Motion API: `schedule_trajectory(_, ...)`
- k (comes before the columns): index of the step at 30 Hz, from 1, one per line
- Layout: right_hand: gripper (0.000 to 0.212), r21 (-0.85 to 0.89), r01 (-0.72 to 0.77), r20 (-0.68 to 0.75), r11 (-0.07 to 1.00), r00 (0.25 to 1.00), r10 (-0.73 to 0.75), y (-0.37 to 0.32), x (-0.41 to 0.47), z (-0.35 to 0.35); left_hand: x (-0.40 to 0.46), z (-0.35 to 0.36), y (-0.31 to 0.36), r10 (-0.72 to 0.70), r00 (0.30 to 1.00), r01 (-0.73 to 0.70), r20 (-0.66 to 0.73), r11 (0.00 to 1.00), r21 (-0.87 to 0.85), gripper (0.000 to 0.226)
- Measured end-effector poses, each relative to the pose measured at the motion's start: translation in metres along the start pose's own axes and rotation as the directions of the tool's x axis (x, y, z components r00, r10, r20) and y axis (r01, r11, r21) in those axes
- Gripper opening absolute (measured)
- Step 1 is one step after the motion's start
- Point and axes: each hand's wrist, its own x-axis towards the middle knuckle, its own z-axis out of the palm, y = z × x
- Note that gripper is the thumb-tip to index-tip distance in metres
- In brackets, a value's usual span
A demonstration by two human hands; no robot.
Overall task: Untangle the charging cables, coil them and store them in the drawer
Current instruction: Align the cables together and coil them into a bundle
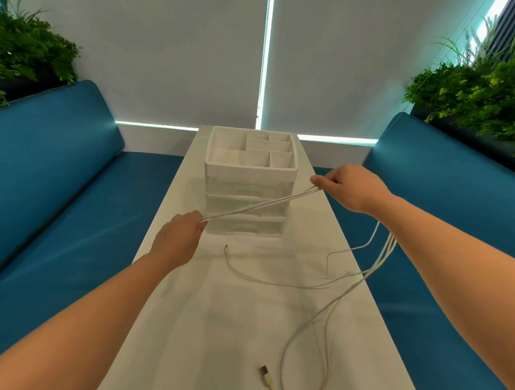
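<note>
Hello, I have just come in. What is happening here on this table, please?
A person is sorting white charging cables. The left hand and the right hand each pinch the strands, which are stretched taut between them in front of a small drawer organizer. The rest trails loose over the white table, with a USB plug lying near the front. The drawers look closed, and nothing is coiled yet.

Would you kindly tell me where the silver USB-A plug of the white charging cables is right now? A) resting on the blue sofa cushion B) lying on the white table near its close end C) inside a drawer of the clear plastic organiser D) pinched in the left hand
B: the silver USB-A plug lies flat on the white table, with no hand touching it.
</note>
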Motion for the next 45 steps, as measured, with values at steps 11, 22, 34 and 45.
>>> schedule_trajectory(11,0.058,0.071,0.062,-0.154,0.996,0.987,-0.051,-0.010,0.004,-0.012,-0.025,0.014,0.002,0.101,0.987,-0.069,0.124,0.968,-0.241,0.037)
schedule_trajectory(22,0.057,0.078,0.174,-0.120,0.982,0.979,-0.164,-0.034,0.004,-0.022,-0.017,0.027,0.007,0.027,0.973,0.022,0.231,0.978,-0.207,0.039)
schedule_trajectory(34,0.060,0.013,0.406,0.018,0.914,0.914,-0.406,-0.075,0.010,-0.029,-0.006,-0.026,0.062,0.286,0.774,0.161,0.565,0.774,-0.613,0.118)
schedule_trajectory(45,0.061,0.102,0.314,-0.127,0.944,0.945,-0.300,-0.056,0.023,-0.047,-0.008,-0.062,0.125,0.308,0.932,0.070,0.191,0.366,-0.928,0.029)
